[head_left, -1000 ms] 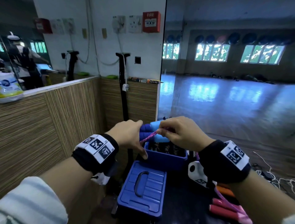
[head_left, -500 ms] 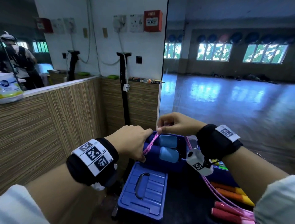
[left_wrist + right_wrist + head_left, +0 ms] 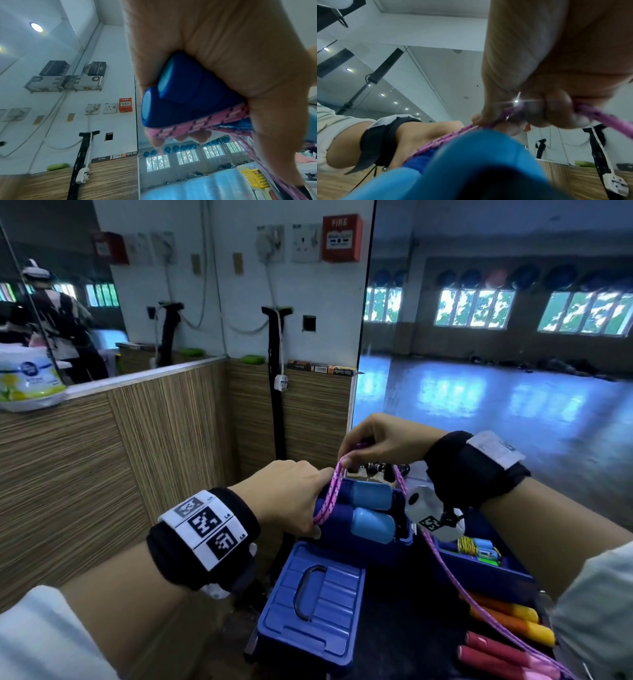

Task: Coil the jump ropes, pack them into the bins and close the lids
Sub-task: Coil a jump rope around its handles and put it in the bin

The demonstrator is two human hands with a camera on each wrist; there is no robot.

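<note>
My left hand [image 3: 294, 498] grips the two blue jump-rope handles [image 3: 368, 510] side by side, fingers curled round their dark ends [image 3: 185, 97]. The pink braided rope [image 3: 330, 496] lies in two turns across the handles beside my left fingers. My right hand [image 3: 373, 443] pinches the rope [image 3: 501, 117] just above the handles, and the rest of the rope [image 3: 455, 583] trails down to the lower right. Under the handles stands an open blue bin [image 3: 407, 537]. Its blue lid [image 3: 315, 601] lies flat in front of it.
A second open blue bin [image 3: 486, 571] at the right holds a coiled yellow rope with coloured handles. Orange-yellow handles [image 3: 513, 619] and red handles [image 3: 493, 654] lie at the lower right. A wood-panelled wall [image 3: 137, 460] runs along the left; a mirror wall stands behind.
My right hand has lifted from over the handles and drawn the pink rope up across them. My left hand has stayed gripping the handles, now lower over the bin.
</note>
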